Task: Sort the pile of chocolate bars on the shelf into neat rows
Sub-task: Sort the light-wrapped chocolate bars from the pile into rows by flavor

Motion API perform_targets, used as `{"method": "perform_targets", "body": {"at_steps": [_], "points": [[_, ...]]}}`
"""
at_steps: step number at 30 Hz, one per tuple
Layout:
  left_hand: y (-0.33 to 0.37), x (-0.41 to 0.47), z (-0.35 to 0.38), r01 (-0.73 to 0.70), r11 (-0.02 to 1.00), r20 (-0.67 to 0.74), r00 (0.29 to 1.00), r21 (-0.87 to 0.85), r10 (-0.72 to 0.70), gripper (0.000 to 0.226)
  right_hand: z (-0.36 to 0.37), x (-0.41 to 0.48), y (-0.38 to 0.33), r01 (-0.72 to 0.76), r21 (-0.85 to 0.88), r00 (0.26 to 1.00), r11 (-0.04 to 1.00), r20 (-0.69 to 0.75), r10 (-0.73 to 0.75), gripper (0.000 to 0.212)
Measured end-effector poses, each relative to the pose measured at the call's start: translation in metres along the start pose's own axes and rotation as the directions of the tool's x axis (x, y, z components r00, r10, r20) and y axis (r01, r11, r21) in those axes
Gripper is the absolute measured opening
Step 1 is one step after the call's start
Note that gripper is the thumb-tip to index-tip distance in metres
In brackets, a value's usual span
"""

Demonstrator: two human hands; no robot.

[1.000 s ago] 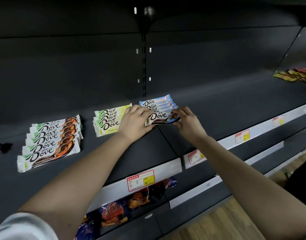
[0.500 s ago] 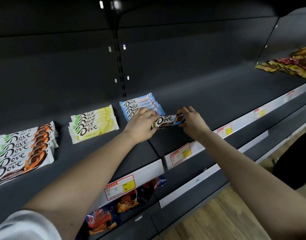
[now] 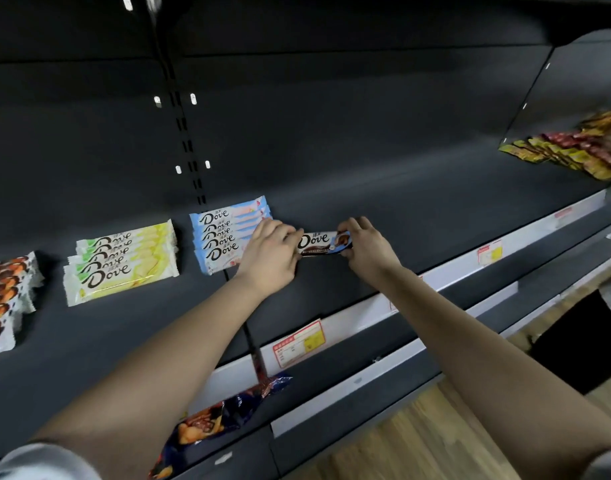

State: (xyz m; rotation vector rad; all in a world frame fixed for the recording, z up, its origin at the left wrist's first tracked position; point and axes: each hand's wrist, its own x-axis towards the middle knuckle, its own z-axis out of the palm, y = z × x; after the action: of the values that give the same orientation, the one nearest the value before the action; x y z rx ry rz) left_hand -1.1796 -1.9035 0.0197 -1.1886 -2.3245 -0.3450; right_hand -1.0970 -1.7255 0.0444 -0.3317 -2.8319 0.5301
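Chocolate bar (image 3: 319,243) between both hands, on shelf (image 3: 418,209)

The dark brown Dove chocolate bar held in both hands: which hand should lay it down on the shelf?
Probably the right hand. It pinches the dark brown Dove chocolate bar beside bare dark shelf; the left hand crowds the light blue row.

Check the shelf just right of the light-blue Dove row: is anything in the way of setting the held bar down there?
Nothing visible. The dark-wrapped Dove bar is held at its ends by the left hand and right hand, and the shelf around it is bare. The light-blue row lies beside the left hand, not under the bar.
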Motion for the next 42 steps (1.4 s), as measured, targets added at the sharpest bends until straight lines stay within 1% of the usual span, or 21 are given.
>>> {"method": "perform_targets", "body": {"at_steps": [4,7,11,16,19,22,24,27,31,33,36,38,42], "points": [[0.009,0.007,0.007,0.079,0.997,0.006,0.997,0.014,-0.079,0.043,0.004,0.011,0.006,-0.010,0.012,1.000,1.000,-0.005,0.010,0.040],[0.009,0.014,0.009,0.100,0.994,-0.008,0.995,0.031,-0.100,0.041,0.008,0.015,0.010,0.009,0.036,0.999,0.999,-0.052,-0.007,0.040],[0.010,0.024,0.010,0.091,0.996,0.041,0.995,0.025,-0.092,0.040,0.008,0.018,0.018,-0.024,0.109,0.994,0.994,-0.106,0.036,0.037],[0.010,0.033,0.011,0.101,0.990,0.093,0.990,0.095,-0.110,0.042,-0.001,0.040,0.030,0.017,0.106,0.999,0.994,-0.029,-0.014,0.036],[0.011,0.048,0.012,0.111,0.978,0.177,0.974,0.176,-0.142,0.045,-0.006,0.063,0.041,0.051,0.118,0.999,0.992,-0.003,-0.051,0.035],[0.011,0.065,0.015,0.173,0.949,0.243,0.940,0.262,-0.238,0.042,-0.007,0.084,0.051,0.085,0.145,0.995,0.986,0.047,-0.093,0.033],[0.014,0.076,0.022,0.233,0.928,0.246,0.919,0.292,-0.308,0.038,-0.007,0.095,0.061,0.111,0.184,0.990,0.977,0.061,-0.124,0.031],[0.022,0.088,0.031,0.364,0.888,0.222,0.875,0.282,-0.429,0.031,-0.006,0.109,0.076,0.159,0.225,0.982,0.961,0.061,-0.176,0.032],[0.029,0.096,0.043,0.554,0.803,0.165,0.790,0.221,-0.590,0.027,0.003,0.125,0.083,0.234,0.270,0.967,0.934,0.039,-0.253,0.035],[0.031,0.100,0.050,0.633,0.758,0.134,0.747,0.155,-0.651,0.032,0.008,0.131,0.084,0.263,0.290,0.959,0.920,0.024,-0.282,0.036],[0.037,0.104,0.061,0.695,0.717,0.115,0.709,0.051,-0.695,0.048,0.014,0.138,0.086,0.269,0.323,0.960,0.907,-0.011,-0.281,0.036],[0.038,0.106,0.067,0.718,0.696,0.096,0.693,-0.002,-0.715,0.054,0.018,0.143,0.089,0.263,0.356,0.963,0.897,-0.042,-0.266,0.033],[0.034,0.110,0.073,0.786,0.613,0.079,0.619,-0.081,-0.782,0.044,0.025,0.153,0.090,0.218,0.363,0.974,0.906,-0.030,-0.223,0.022]]}}
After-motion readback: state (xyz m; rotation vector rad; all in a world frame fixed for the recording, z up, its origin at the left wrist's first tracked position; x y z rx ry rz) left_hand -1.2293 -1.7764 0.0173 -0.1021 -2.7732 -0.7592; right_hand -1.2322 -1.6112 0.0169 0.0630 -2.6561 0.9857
